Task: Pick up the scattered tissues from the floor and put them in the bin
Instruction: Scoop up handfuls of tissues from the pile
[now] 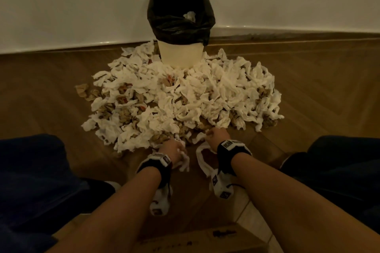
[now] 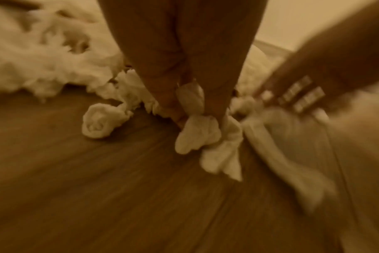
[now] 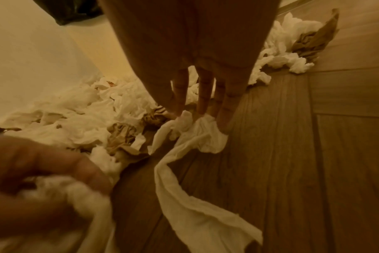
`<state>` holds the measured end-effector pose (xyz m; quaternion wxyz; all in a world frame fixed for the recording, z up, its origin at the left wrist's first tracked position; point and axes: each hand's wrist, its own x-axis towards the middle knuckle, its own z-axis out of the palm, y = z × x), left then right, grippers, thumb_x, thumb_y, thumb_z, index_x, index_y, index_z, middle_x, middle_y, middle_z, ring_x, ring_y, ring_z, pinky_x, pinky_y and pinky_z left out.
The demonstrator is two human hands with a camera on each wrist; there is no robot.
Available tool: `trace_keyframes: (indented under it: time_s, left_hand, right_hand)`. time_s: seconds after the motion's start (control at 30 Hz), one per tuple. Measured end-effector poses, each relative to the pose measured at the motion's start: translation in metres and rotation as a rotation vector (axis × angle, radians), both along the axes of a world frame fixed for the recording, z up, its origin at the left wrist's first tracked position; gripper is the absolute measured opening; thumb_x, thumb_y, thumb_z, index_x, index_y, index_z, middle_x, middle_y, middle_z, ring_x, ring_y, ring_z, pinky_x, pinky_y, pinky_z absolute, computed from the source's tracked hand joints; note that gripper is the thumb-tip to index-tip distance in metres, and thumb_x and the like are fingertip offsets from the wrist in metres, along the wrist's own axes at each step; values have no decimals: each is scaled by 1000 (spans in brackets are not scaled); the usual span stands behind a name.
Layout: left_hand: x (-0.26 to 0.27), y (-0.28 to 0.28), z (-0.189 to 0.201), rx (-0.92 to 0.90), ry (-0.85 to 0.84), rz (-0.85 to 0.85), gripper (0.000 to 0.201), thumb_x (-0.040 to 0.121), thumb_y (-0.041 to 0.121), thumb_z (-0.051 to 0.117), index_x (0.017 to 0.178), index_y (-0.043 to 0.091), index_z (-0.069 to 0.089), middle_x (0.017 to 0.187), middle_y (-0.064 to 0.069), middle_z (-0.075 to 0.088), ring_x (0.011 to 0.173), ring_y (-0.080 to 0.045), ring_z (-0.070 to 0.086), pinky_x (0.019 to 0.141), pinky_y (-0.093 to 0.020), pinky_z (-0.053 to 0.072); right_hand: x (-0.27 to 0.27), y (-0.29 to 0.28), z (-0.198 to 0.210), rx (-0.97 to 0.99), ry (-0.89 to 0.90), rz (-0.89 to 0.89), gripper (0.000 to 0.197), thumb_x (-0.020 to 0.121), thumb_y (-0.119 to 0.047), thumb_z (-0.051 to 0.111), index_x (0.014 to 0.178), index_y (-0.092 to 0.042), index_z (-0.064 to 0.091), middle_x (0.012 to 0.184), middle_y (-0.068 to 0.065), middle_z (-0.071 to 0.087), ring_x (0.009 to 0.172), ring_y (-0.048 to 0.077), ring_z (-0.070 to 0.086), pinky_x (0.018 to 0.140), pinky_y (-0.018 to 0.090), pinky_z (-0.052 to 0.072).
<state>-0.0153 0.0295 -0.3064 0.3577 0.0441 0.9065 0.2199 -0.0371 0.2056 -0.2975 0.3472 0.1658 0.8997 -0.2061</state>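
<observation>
A white bin [image 1: 181, 55] lined with a black bag [image 1: 178, 26] stands in the wall corner, with one tissue [image 1: 189, 15] inside. A big heap of crumpled white tissues [image 1: 185, 92] spreads over the wood floor in front of it. At the heap's near edge my left hand [image 1: 174, 149] grips a bunch of white tissues [image 2: 197, 137] between thumb and fingers. Just to its right, my right hand [image 1: 218, 135] points its fingers down and pinches the end of a long white tissue strip [image 3: 190, 205] that trails back over the floor.
Brown crumpled paper [image 1: 82, 90] is mixed into the heap, mostly at its left side. My knees in dark trousers [image 1: 30, 170] [image 1: 339, 166] flank the work area. A cardboard box [image 1: 195, 240] lies at the bottom edge, under my forearms. White walls close off the back.
</observation>
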Motion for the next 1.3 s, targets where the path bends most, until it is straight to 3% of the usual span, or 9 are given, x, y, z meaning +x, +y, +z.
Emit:
trace_keyframes:
  time_s: [0.2,0.3,0.43,0.53,0.8,0.93,1.03,1.17,1.3]
  left_hand:
    - [-14,-8,8,340,-108,523,14,86,13,60,95,16,70,113,-5,62,115,-25,54,90,-29,45]
    - [-19,-10,8,322,-119,520,22,91,9,48,103,2,66,106,-13,59,107,-24,54,99,-38,44]
    - [-23,-11,7,428,-168,793,30,96,19,39,67,26,45,85,-4,50,94,-19,42,94,-37,41]
    - [-27,-3,12,590,-217,1084,36,94,48,40,101,18,59,102,-8,51,92,-24,49,90,-43,44]
    - [-33,-2,14,442,-55,814,34,88,19,59,121,12,57,118,-8,56,105,-24,53,85,-31,43]
    - [-29,-1,17,643,-106,949,33,90,43,54,91,13,69,101,-19,65,92,-34,60,89,-49,49]
    - [-29,-1,22,571,-77,1017,50,90,58,42,64,19,58,69,-8,55,69,-26,52,66,-33,46]
    - [-32,1,29,498,-91,1081,68,93,62,16,70,12,55,60,-5,53,52,-21,48,41,-23,37]
    - [-34,2,34,540,-184,1045,35,95,36,39,86,11,61,85,-12,57,69,-26,53,59,-28,39]
  right_hand:
    - [6,-4,-2,-9,115,-81,28,95,-17,46,122,-14,53,134,12,39,121,32,43,100,41,44]
    - [11,0,-2,-11,129,-132,30,91,-12,52,121,-15,49,134,11,37,123,32,39,99,40,44]
    - [17,0,-2,-20,53,-137,47,88,-21,54,132,-16,39,141,12,30,129,35,31,103,44,38]
    - [23,-3,-3,-25,23,-91,60,86,-35,59,138,-20,32,145,12,23,133,37,26,104,47,35]
    - [34,-13,-4,44,-73,122,113,59,-49,83,144,-33,11,151,10,-3,135,48,20,103,57,37]
    - [35,-17,-10,-2,-114,119,93,56,-35,88,128,-32,30,145,11,5,129,48,33,99,54,43]
    - [38,-19,-17,39,-99,227,95,63,-34,85,136,-30,25,144,14,5,129,45,34,101,51,43]
    - [38,-20,-20,58,-59,300,79,72,-29,78,137,-24,33,143,15,8,129,42,34,104,46,41]
    - [36,-23,-19,53,1,232,46,91,-16,54,135,-6,43,142,16,30,119,34,47,97,36,42]
